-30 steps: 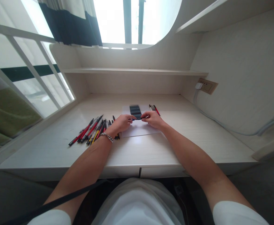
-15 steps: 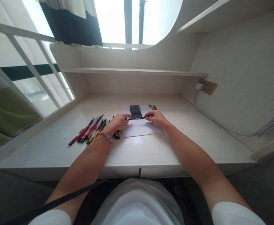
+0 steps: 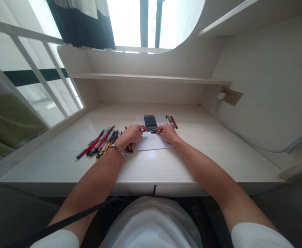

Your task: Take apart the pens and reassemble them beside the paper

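My left hand (image 3: 131, 133) and my right hand (image 3: 166, 133) meet over a white sheet of paper (image 3: 151, 143) on the desk. Between their pinched fingertips they hold a thin dark pen (image 3: 150, 131) lying crosswise, each hand at one end. Just behind the pen a dark rectangular object (image 3: 150, 122) lies on the sheet. A pile of several red, black and yellow pens (image 3: 100, 143) is spread on the desk left of my left hand, which wears a metal bracelet. A few more pens (image 3: 172, 121) lie beyond my right hand.
The white desk (image 3: 205, 151) has a low shelf (image 3: 151, 78) at the back and a railing (image 3: 37, 75) on the left. A wall socket (image 3: 230, 96) with a white cable (image 3: 244, 137) is on the right. A window is behind.
My right hand has moved a little left, closer to my left hand, and the pen between them looks shorter. The camera shifted slightly.
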Demonstrator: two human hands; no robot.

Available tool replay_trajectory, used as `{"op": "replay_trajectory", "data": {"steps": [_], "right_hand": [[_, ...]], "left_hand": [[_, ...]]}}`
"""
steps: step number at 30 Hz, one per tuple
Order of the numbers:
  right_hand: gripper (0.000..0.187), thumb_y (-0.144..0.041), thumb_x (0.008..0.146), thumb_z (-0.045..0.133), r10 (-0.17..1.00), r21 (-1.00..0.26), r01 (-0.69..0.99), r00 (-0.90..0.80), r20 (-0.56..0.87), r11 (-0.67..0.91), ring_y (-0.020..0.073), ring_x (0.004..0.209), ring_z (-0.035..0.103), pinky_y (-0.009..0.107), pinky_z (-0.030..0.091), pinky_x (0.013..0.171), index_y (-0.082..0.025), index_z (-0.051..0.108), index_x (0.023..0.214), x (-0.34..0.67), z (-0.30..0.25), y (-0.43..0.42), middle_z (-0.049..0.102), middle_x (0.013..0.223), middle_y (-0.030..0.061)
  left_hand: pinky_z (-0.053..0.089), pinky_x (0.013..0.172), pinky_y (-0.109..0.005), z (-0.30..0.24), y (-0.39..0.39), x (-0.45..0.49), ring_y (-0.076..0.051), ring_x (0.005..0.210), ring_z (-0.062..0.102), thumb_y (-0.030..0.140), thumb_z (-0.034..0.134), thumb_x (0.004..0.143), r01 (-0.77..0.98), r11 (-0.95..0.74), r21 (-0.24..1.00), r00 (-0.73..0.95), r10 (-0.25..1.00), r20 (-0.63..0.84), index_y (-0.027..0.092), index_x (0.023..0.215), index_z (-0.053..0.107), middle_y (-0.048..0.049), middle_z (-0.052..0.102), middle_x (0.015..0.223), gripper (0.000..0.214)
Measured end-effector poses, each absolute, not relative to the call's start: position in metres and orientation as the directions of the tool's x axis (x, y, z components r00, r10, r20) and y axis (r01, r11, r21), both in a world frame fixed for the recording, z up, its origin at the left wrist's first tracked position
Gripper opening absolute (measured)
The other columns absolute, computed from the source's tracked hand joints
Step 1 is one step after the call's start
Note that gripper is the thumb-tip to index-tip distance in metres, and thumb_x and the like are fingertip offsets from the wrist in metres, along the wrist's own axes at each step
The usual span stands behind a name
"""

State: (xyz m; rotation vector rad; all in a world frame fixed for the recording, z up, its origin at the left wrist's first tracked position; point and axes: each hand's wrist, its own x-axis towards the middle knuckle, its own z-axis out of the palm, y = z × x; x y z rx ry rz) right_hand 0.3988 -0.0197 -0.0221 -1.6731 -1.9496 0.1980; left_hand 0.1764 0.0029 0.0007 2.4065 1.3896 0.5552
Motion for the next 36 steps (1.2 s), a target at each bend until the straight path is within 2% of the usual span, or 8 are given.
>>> {"op": "replay_trajectory", "data": {"steps": [2, 6, 11, 14, 22, 28, 36], "right_hand": [[0.019, -0.029, 0.08, 0.07, 0.946, -0.447, 0.869, -0.066, 0.319, 0.211, 0.0192, 0.081, 0.06, 0.029, 0.043, 0.075, -0.024, 0.077, 0.097, 0.4, -0.021, -0.02, 0.07, 0.096, 0.0079], [0.02, -0.024, 0.079, 0.07, 0.93, -0.523, 0.807, -0.083, 0.357, 0.273, 0.0169, 0.079, 0.06, 0.028, 0.043, 0.076, -0.021, 0.076, 0.099, 0.402, -0.015, -0.024, 0.071, 0.096, 0.0062], [0.015, -0.018, 0.082, 0.065, 0.911, -0.571, 0.737, -0.149, 0.385, 0.362, 0.0165, 0.081, 0.063, 0.027, 0.044, 0.076, -0.02, 0.076, 0.092, 0.394, -0.011, -0.032, 0.073, 0.092, 0.0051], [0.018, -0.013, 0.084, 0.06, 0.913, -0.568, 0.734, -0.177, 0.368, 0.372, 0.0183, 0.084, 0.064, 0.028, 0.045, 0.079, -0.019, 0.076, 0.087, 0.391, -0.01, -0.032, 0.073, 0.092, 0.0062], [0.016, -0.016, 0.083, 0.061, 0.917, -0.525, 0.787, -0.126, 0.377, 0.324, 0.0188, 0.08, 0.064, 0.028, 0.045, 0.075, -0.019, 0.076, 0.086, 0.41, -0.008, -0.025, 0.073, 0.086, 0.0059], [0.015, -0.017, 0.082, 0.062, 0.927, -0.5, 0.806, -0.151, 0.342, 0.316, 0.0193, 0.078, 0.064, 0.028, 0.044, 0.072, -0.019, 0.076, 0.084, 0.41, -0.012, -0.028, 0.073, 0.085, 0.006], [0.015, -0.021, 0.081, 0.063, 0.93, -0.377, 0.873, -0.195, 0.313, 0.31, 0.0216, 0.083, 0.062, 0.028, 0.041, 0.072, -0.022, 0.077, 0.086, 0.394, -0.018, -0.031, 0.071, 0.094, 0.0088]], "left_hand": [[0.044, 0.066, -0.024, 0.0, 0.002, 0.177, -0.018, 0.077, 0.062, 0.019, 0.053, 0.082, 0.752, -0.485, 0.446, 0.456, 0.872, 0.178, 0.023, 0.109, 0.072, -0.0065, 0.072, 0.087, 0.034], [0.044, 0.066, -0.024, 0.002, 0.0, 0.177, -0.018, 0.079, 0.063, 0.019, 0.053, 0.082, 0.752, -0.488, 0.442, 0.463, 0.869, 0.172, 0.024, 0.111, 0.072, -0.0067, 0.073, 0.091, 0.035], [0.045, 0.069, -0.025, 0.002, -0.002, 0.18, -0.019, 0.083, 0.064, 0.02, 0.053, 0.083, 0.74, -0.522, 0.425, 0.499, 0.849, 0.173, 0.024, 0.112, 0.072, -0.0077, 0.073, 0.097, 0.035], [0.045, 0.069, -0.025, 0.003, -0.003, 0.181, -0.019, 0.083, 0.063, 0.022, 0.052, 0.084, 0.735, -0.532, 0.42, 0.51, 0.842, 0.175, 0.025, 0.111, 0.072, -0.0074, 0.073, 0.098, 0.034], [0.043, 0.064, -0.023, 0.005, 0.0, 0.175, -0.017, 0.075, 0.061, 0.021, 0.053, 0.082, 0.775, -0.479, 0.414, 0.449, 0.877, 0.173, 0.024, 0.11, 0.072, -0.0057, 0.072, 0.088, 0.035], [0.042, 0.064, -0.023, 0.003, 0.005, 0.173, -0.017, 0.076, 0.062, 0.018, 0.051, 0.083, 0.783, -0.463, 0.414, 0.431, 0.885, 0.175, 0.026, 0.108, 0.072, -0.0054, 0.072, 0.09, 0.034], [0.042, 0.064, -0.024, -0.001, 0.008, 0.173, -0.018, 0.077, 0.062, 0.02, 0.053, 0.083, 0.781, -0.474, 0.407, 0.446, 0.879, 0.17, 0.026, 0.11, 0.072, -0.0062, 0.072, 0.09, 0.033]]}}
